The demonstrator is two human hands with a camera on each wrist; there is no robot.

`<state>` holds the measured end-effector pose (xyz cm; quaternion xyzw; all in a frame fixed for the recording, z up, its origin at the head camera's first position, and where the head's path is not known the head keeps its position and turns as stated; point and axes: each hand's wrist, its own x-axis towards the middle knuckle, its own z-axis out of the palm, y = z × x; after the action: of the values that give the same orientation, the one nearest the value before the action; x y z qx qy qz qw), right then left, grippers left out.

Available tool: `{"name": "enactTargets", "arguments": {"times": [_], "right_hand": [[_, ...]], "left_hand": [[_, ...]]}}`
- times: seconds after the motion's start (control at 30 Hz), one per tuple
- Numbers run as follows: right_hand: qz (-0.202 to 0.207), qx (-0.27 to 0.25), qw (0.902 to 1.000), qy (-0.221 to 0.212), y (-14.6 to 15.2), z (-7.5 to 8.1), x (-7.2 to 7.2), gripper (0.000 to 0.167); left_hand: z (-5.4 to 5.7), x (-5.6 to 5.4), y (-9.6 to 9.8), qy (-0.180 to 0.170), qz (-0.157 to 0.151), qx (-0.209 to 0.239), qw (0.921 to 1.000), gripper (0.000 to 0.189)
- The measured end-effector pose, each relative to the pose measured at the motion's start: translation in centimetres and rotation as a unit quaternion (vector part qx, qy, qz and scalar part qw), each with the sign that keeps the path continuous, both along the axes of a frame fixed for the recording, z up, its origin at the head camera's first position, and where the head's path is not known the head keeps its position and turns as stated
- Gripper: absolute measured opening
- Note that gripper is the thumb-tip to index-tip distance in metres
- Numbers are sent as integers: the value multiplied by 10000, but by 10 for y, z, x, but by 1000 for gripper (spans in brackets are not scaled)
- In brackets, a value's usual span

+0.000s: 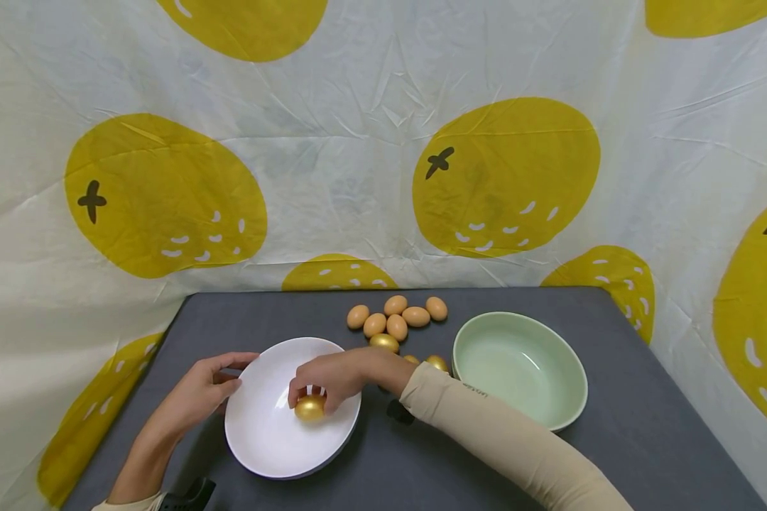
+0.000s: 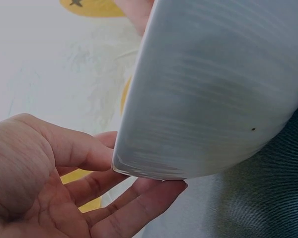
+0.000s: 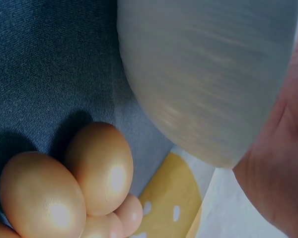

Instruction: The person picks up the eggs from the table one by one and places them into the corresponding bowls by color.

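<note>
A white bowl [image 1: 268, 433] stands at the left front of the table. At its left side my left hand [image 1: 199, 390] holds the rim, and the left wrist view shows the thumb at the edge with fingers against the outside wall [image 2: 203, 114]. Inside the bowl my right hand [image 1: 332, 376] grips a golden egg [image 1: 309, 408] from above, fingertips around it. From the right wrist, the hand [image 3: 278, 168] is partly hidden behind the bowl [image 3: 203, 74].
Several golden eggs [image 1: 384, 343] lie right of the white bowl, partly behind my right forearm. Several brown eggs [image 1: 396, 327] are grouped behind them. A pale green bowl [image 1: 518, 376] stands on the right of the dark table [image 1: 256, 312], with a fruit-patterned cloth [image 1: 339, 170] behind.
</note>
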<state>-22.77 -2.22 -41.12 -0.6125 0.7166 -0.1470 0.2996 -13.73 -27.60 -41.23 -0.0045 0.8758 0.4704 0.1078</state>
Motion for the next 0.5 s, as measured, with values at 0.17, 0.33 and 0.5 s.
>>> {"name": "enactTargets", "arguments": {"times": [0.17,0.33,0.5], "right_hand": [[-72,264,9991,326,-3,-1,4,47],[-99,398,9975,577,-2,3,6,48],[-127,175,9976,657,6,15,3,49]], "left_hand": [[-1,0,0,17,6,3,10000,46],[-1,0,-1,17,-15,25,10000,46],[0,0,-2,13,-55,75,10000,46]]}}
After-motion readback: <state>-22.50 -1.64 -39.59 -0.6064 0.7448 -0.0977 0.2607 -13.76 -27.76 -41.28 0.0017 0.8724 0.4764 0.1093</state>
